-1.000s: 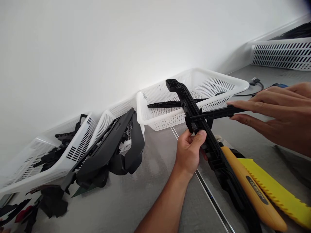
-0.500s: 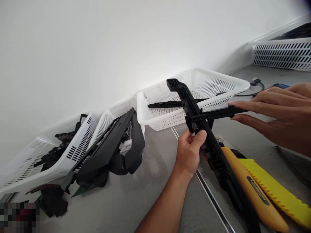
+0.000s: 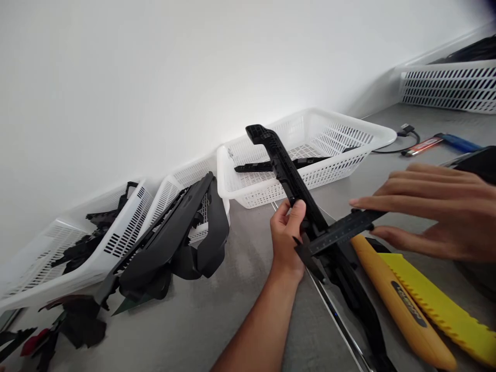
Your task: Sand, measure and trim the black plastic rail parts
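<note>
My left hand [image 3: 287, 232] grips a long black plastic part [image 3: 290, 173] between thumb and fingers, a little above its middle. The part slants from above the white basket down to the lower right. My right hand [image 3: 434, 209] pinches a black caliper [image 3: 341, 231] between thumb and index finger, the other fingers stretched out. The caliper lies across the part just below my left hand, its jaws [image 3: 310, 256] pointing down at the part's left side. Whether the jaws touch the part cannot be made out.
Behind the part stands a white basket [image 3: 256, 196] holding black strips. More baskets with black parts [image 3: 163, 258] are at the left. An orange-handled tool [image 3: 406, 305] and a yellow serrated piece [image 3: 437, 305] lie at the lower right. A blue-and-red tool [image 3: 426, 145] and cable lie farther back.
The black part and my left hand have shifted left. My right hand has brought the caliper lower along the part, now below my left hand and more tilted.
</note>
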`<state>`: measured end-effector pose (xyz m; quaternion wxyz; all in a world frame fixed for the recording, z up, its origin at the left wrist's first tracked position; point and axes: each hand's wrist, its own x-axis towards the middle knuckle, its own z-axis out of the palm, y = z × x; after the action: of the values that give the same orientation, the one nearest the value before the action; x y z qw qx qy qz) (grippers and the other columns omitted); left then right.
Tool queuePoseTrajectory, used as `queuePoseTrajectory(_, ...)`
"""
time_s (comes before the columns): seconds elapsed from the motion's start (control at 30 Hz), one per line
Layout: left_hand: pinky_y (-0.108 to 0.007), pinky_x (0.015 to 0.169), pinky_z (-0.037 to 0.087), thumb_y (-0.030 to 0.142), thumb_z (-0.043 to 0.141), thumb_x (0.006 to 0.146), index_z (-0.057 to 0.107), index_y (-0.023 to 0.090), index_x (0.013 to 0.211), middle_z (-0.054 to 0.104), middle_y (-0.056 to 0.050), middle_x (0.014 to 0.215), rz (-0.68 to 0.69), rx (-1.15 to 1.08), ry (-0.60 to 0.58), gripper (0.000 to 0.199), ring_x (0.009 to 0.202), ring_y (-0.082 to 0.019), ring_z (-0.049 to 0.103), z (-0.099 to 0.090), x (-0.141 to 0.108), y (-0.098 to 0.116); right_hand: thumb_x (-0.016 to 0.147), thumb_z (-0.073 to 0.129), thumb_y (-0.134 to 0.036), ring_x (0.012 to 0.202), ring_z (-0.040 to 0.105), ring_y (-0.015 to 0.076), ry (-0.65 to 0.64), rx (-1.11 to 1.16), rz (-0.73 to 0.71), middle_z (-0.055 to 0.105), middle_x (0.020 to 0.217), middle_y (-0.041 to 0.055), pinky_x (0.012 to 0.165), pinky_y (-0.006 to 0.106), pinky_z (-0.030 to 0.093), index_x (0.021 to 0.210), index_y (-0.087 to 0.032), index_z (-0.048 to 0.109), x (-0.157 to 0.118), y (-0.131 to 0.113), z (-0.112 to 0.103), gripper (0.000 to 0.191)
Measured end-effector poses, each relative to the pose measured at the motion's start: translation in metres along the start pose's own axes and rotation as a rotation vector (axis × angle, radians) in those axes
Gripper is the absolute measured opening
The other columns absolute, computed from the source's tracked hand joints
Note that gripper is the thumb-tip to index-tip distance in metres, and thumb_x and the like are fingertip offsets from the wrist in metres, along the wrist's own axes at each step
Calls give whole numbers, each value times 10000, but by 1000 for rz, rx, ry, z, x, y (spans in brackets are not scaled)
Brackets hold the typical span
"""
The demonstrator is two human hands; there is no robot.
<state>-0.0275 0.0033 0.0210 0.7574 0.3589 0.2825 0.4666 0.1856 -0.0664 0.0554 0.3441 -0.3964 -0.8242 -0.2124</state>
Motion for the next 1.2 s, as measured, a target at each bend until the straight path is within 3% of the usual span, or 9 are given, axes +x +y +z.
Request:
queuePoseTrajectory(0.17, -207, 527, 445, 463, 861, 740, 637, 170, 822, 570, 51, 647, -2, -5, 33, 378, 508, -78, 514, 0, 0, 5, 989, 675, -446, 650, 650, 119, -40, 92, -69, 731, 807, 17, 588, 274, 483, 1194, -275, 740, -1, 0, 4, 275)
queuePoseTrajectory(0.3, -233, 578, 485, 476, 838, 757, 620, 172, 772, 539, 54, 632, 7, -31, 34, 375, 508, -85, 502, 2, -1, 6, 983, 683, -436, 534, 568, 93, -90, 157, -62, 679, 691, -7, 508, 277, 401, 1163, -262, 740, 0, 1, 0, 256)
queuePoseTrajectory(0.5, -235, 622, 493, 466, 818, 778, 633, 166, 749, 554, 45, 637, 37, -21, 63, 353, 544, -90, 505, 2, -1, 4, 1047, 571, -436, 477, 544, 88, -263, 264, -71, 576, 580, -37, 465, 277, 355, 923, -266, 684, 7, -3, -5, 239)
queuePoseTrajectory(0.63, -238, 594, 477, 594, 783, 764, 649, 166, 763, 577, 21, 631, -33, -64, 50, 448, 578, -124, 570, -1, 1, 3, 1079, 504, -455, 455, 550, 89, -205, 135, -60, 602, 601, -40, 452, 269, 387, 939, -258, 659, 7, -2, -3, 287)
queuePoseTrajectory(0.77, -261, 530, 448, 733, 569, 849, 697, 160, 882, 637, -26, 634, -114, -81, -44, 588, 550, -170, 612, -4, 1, 5, 1069, 509, -476, 527, 637, 108, -87, -11, -6, 712, 738, -6, 527, 277, 468, 991, -242, 655, 1, 1, 0, 287)
queuePoseTrajectory(0.9, -270, 460, 382, 678, 413, 911, 675, 153, 779, 666, -73, 571, -57, 13, -192, 602, 426, -156, 535, -5, -1, 3, 1047, 547, -499, 551, 656, 113, -41, -93, 173, 736, 769, 1, 538, 267, 477, 1014, -218, 687, -5, 5, 5, 316)
queuePoseTrajectory(1.07, -282, 480, 401, 516, 552, 865, 690, 154, 893, 755, -97, 676, -54, 184, -322, 389, 424, -161, 573, -4, -6, 1, 1057, 553, -440, 569, 664, 97, -17, -65, 294, 776, 850, 29, 556, 222, 495, 1014, -182, 721, -8, 11, 13, 311)
queuePoseTrajectory(1.2, -281, 507, 425, 635, 539, 927, 715, 132, 843, 752, -130, 724, -14, 321, -386, 539, 487, -160, 595, 0, -11, 2, 1051, 549, -459, 619, 691, 121, -35, 12, 395, 791, 924, 37, 602, 237, 519, 1048, -189, 743, -10, 8, 19, 332)
